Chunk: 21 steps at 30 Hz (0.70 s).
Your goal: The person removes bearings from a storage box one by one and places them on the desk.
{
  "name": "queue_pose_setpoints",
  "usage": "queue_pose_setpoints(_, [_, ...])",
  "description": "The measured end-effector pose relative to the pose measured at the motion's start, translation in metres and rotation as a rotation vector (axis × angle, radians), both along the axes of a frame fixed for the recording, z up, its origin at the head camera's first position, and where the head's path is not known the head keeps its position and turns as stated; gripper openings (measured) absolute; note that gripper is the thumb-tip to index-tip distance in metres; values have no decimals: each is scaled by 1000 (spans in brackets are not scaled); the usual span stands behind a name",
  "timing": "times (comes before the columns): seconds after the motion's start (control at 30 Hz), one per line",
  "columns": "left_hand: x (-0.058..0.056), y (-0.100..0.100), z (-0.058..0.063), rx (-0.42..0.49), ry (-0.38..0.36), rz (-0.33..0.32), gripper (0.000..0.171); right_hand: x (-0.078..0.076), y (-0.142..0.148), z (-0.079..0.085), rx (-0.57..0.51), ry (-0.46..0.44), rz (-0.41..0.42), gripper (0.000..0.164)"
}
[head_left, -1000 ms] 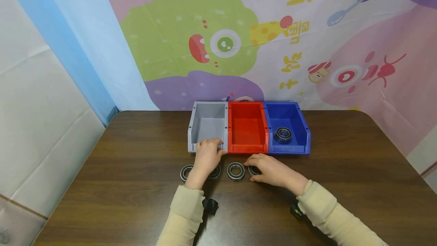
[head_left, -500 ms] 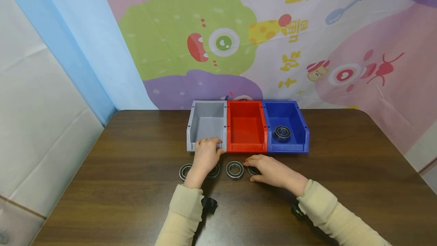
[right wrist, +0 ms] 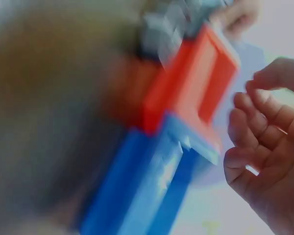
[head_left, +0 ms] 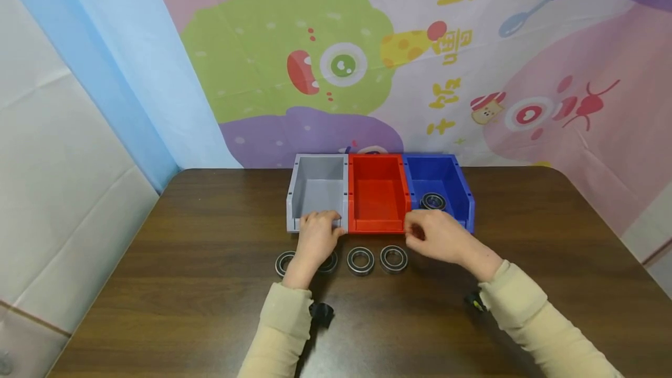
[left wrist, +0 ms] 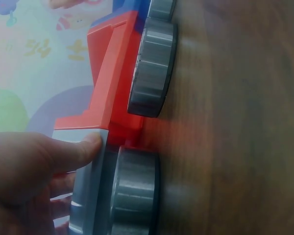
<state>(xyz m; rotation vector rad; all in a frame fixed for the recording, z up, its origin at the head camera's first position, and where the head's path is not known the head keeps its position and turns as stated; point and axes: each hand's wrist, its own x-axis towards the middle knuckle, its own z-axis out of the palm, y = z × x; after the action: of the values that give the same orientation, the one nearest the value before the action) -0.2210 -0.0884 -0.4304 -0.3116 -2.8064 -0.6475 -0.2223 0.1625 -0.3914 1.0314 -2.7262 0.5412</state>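
In the head view, my left hand (head_left: 317,242) grips the front edge of the grey bin (head_left: 320,182). The left wrist view shows the thumb on the outside of that edge and the fingers behind it. My right hand (head_left: 438,235) hovers by the front of the blue bin (head_left: 464,197), fingers loosely curled, with nothing visible in them. Close to it on the table lies a ball bearing (head_left: 394,259); left of that is a second bearing (head_left: 360,261). Two more, including the leftmost bearing (head_left: 284,262), are partly hidden by the left arm.
A red bin (head_left: 377,188) sits between the grey and blue ones. Inside the blue bin is a dark bearing (head_left: 433,200), partly covered by my right hand. All stand on a brown wooden table (head_left: 199,261) against a printed cloth backdrop (head_left: 336,28).
My right hand has left the rightmost table bearing, rising and moving right toward the blue bin; that bearing is now fully visible. The left hand keeps its grip on the grey bin.
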Motion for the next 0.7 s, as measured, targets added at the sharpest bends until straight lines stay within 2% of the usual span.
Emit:
queue_pose_setpoints(0.17, [0, -1, -1, -4, 13, -2, 24, -20, 19, 13, -62, 26, -146, 12])
queue_pose_setpoints(0.27, [-1, -1, -2, -3, 15, -2, 24, -31, 24, 12, -72, 15, -232, 2])
queue_pose_setpoints(0.33, [-1, -1, -2, -5, 13, 1, 24, -37, 26, 8, -62, -11, -275, 10])
queue_pose_setpoints(0.43, [-2, 0, -3, -6, 7, 1, 24, -45, 26, 2, -19, -62, -305, 22])
queue_pose_setpoints(0.7, [-2, 0, -3, -4, 5, 1, 24, -62, 27, -9, 132, -158, -323, 41])
